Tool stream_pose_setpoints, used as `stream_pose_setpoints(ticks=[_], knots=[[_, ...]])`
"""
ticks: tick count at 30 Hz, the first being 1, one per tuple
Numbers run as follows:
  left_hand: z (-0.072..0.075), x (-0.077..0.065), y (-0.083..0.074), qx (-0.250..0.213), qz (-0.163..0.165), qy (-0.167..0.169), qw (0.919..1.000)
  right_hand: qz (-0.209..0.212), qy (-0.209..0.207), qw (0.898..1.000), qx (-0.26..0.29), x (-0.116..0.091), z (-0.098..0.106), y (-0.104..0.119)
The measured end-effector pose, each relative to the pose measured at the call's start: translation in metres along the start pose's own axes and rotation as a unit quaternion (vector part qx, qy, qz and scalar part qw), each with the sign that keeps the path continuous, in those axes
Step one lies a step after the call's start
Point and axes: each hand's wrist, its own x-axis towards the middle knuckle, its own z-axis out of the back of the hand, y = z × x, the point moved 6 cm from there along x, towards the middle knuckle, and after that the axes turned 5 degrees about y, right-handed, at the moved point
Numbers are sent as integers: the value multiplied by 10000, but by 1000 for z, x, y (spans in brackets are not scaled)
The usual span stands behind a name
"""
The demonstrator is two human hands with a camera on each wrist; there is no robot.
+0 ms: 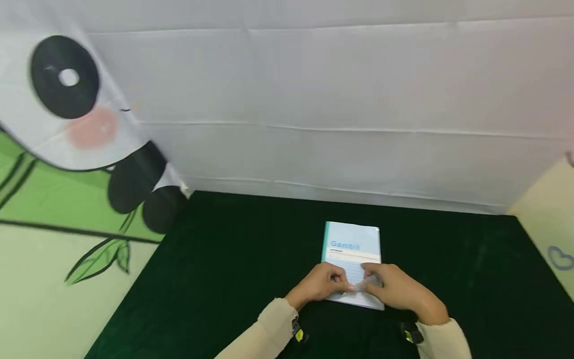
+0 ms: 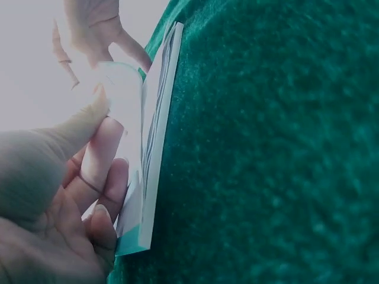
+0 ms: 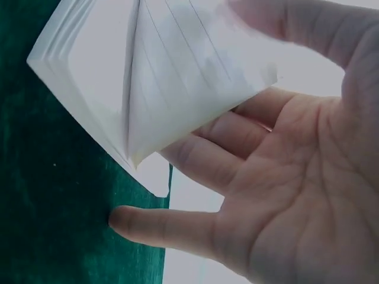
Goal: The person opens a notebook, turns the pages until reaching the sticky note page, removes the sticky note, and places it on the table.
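Note:
A notebook (image 1: 354,234) with a pale cover, blue "Gambit" lettering and a teal spine strip lies on the dark green cloth. Its lower part is between the two hands, where a thin sheet (image 2: 125,89) is lifted off the pages. The left hand (image 1: 324,282) pinches this sheet between thumb and forefinger, its other fingers curled beside the notebook's edge. From the other side, the right hand (image 1: 399,286) holds the raised sheet, thumb on one face and fingers behind. In the right wrist view the bent-up corner shows ruled lines, and the little finger stretches out over the cloth.
The dark green velvety cloth (image 1: 251,239) covers the table. White fabric (image 1: 314,85) hangs behind it, and a panel with a cartoon panda (image 1: 67,139) stands on the left. A pale panel with a heart drawing (image 1: 560,258) is at the right.

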Motion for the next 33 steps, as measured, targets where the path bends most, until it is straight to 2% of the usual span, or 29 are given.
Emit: stream_pose_setpoints(ticks=[3, 5, 7, 9, 11, 13, 15, 17, 18, 20, 22, 26, 28, 30, 33], knots=[[11, -7, -2, -130, 17, 101, 9999, 100, 286, 9992, -262, 14, 4, 8], [2, 9, -15, 4, -231, 421, 9988, -41, 124, 9990, -423, 3, 13, -4], [-4, 17, -24, 353, -438, 560, 9968, 2, -5, 9986, -535, -3, 17, -10], [-8, 17, -31, 922, -595, 510, 9926, 102, -64, 9983, -570, -5, 18, -12], [-13, 12, -39, 1634, -713, 307, 9835, 166, -84, 9982, -564, -5, 17, -11], [-16, 5, -47, 2457, -669, -15, 9670, 179, 28, 9988, -459, -1, 15, -7], [-17, -3, -52, 3085, -510, -348, 9492, 222, 190, 9989, -367, 4, 12, -2], [-16, -8, -53, 3452, -262, -642, 9360, 333, 335, 9985, -262, 10, 9, 4], [-14, -11, -51, 3505, -124, -791, 9331, 431, 395, 9980, -244, 13, 7, 8], [-15, -13, -49, 3408, -20, -925, 9356, 507, 383, 9977, -228, 10, 4, 10], [-14, -15, -42, 3067, 68, -989, 9466, 516, 356, 9979, -158, 9, 1, 12], [2, -25, -19, 1745, 414, -1058, 9781, 526, 312, 9979, -205, 15, -5, 22], [11, -31, -5, 943, 659, -1120, 9870, 481, 284, 9983, -191, 20, -6, 27], [21, -38, 7, 288, 895, -1257, 9876, 488, 264, 9983, -177, 28, -8, 34], [33, -50, 22, -477, 1137, -1485, 9812, 523, 221, 9983, -109, 40, -11, 46]])
